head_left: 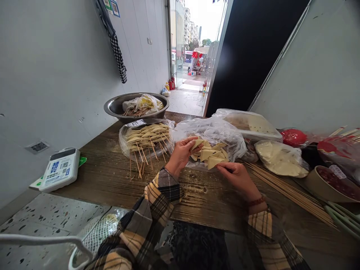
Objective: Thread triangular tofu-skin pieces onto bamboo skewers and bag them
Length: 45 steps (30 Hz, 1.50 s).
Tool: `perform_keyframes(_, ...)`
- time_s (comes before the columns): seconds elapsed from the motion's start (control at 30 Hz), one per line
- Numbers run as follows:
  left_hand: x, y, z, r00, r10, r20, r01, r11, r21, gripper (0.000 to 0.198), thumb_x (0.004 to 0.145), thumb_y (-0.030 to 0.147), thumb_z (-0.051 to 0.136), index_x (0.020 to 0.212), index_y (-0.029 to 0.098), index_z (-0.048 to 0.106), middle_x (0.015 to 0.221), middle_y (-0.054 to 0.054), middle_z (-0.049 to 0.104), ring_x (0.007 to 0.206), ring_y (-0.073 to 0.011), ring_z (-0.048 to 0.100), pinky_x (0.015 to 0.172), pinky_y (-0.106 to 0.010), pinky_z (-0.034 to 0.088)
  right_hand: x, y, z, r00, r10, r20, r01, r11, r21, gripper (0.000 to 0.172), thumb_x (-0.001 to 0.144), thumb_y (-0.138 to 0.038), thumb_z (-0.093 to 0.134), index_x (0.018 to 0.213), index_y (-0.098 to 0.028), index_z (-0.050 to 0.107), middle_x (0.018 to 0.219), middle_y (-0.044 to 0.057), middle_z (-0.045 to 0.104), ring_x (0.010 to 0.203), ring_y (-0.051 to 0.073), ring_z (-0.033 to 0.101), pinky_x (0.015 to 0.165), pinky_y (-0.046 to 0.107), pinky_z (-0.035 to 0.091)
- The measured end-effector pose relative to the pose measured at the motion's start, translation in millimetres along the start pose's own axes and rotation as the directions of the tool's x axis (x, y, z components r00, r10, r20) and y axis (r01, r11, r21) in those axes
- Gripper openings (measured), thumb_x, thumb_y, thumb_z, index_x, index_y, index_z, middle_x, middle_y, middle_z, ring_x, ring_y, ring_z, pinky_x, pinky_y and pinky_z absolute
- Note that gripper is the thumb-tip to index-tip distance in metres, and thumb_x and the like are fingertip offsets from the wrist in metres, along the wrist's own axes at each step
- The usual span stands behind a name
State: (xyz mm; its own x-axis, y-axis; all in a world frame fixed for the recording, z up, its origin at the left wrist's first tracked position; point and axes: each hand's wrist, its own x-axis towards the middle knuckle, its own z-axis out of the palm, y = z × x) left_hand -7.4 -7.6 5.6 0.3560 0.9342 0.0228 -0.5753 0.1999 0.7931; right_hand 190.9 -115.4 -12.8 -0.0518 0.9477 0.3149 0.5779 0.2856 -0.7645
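Thin, pale yellow folded pieces (209, 153) lie on a clear plastic bag (212, 129) in front of me. My left hand (182, 152) pinches one such piece between thumb and fingers at the left of the pile. The fingers of my right hand (236, 174) are closed on the corner of another piece at the pile's right front edge. Left of my hands, skewered pale pieces (147, 137) fill an open plastic bag, their sticks pointing toward me.
A metal basin (112, 108) with bagged skewers stands at the back left. Loose bamboo sticks (292, 193) lie at the right, near a bagged pale stack (281, 159) and a bowl (317, 183). A white device (62, 168) sits at the table's left edge.
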Motion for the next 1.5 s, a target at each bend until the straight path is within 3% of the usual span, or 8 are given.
perform_keyframes(0.53, -2.1, -8.3, 5.7, 0.998, 0.048, 0.04, -0.052, 0.993, 0.105, 0.039, 0.067, 0.032, 0.078, 0.098, 0.011, 0.068, 0.09, -0.009, 0.072, 0.082, -0.0201, 0.069, 0.08, -0.033, 0.051, 1.4, -6.6, 9.1, 0.999, 0.02, -0.049, -0.022, 0.999, -0.048, 0.031, 0.086, -0.035, 0.053, 0.083, -0.015, 0.076, 0.076, 0.003, 0.073, 0.069, 0.02, 0.066, 0.064, 0.027, 0.05)
perform_keyframes(0.93, -2.9, -9.5, 5.6, 1.0, 0.011, 0.004, -0.011, 1.0, 0.014, 0.048, 0.07, 0.029, 0.076, 0.113, 0.015, 0.062, 0.096, -0.008, 0.071, 0.081, -0.0173, 0.068, 0.075, -0.03, 0.051, 2.0, -7.0, 15.0, 0.99, 0.071, -0.121, -0.071, 0.997, 0.008, 0.03, 0.084, -0.037, 0.055, 0.086, -0.016, 0.076, 0.07, 0.003, 0.071, 0.063, 0.019, 0.063, 0.062, 0.029, 0.051)
perform_keyframes(1.13, -5.3, -9.4, 4.6, 0.984, -0.065, 0.164, 0.052, 0.995, 0.086, 0.042, 0.075, 0.044, 0.071, 0.101, 0.011, 0.069, 0.102, -0.014, 0.071, 0.084, -0.0198, 0.066, 0.07, -0.028, 0.05, 0.5, -5.4, 15.7, 0.991, 0.083, -0.104, -0.081, 0.997, 0.021, 0.03, 0.085, -0.039, 0.055, 0.089, -0.017, 0.076, 0.071, 0.003, 0.071, 0.061, 0.018, 0.061, 0.057, 0.027, 0.048)
perform_keyframes(1.3, -6.3, -9.0, 7.4, 0.985, -0.066, 0.158, 0.056, 0.996, 0.071, 0.042, 0.072, 0.044, 0.073, 0.094, 0.009, 0.071, 0.096, -0.015, 0.072, 0.08, -0.0202, 0.066, 0.068, -0.028, 0.049, 0.5, -4.4, 17.4, 0.992, 0.11, -0.063, -0.108, 0.993, 0.041, 0.032, 0.085, -0.041, 0.055, 0.093, -0.018, 0.076, 0.063, 0.002, 0.067, 0.055, 0.016, 0.059, 0.052, 0.026, 0.047)
perform_keyframes(1.5, -5.8, -9.1, 6.7, 0.989, -0.051, 0.139, 0.048, 0.998, 0.028, 0.039, 0.072, 0.042, 0.074, 0.092, 0.009, 0.071, 0.092, -0.014, 0.073, 0.079, -0.0199, 0.066, 0.07, -0.028, 0.05, 1.3, -1.0, 17.9, 0.994, 0.079, -0.081, -0.076, 0.996, 0.036, 0.028, 0.084, -0.038, 0.058, 0.093, -0.019, 0.076, 0.081, 0.005, 0.074, 0.073, 0.021, 0.068, 0.066, 0.032, 0.054)
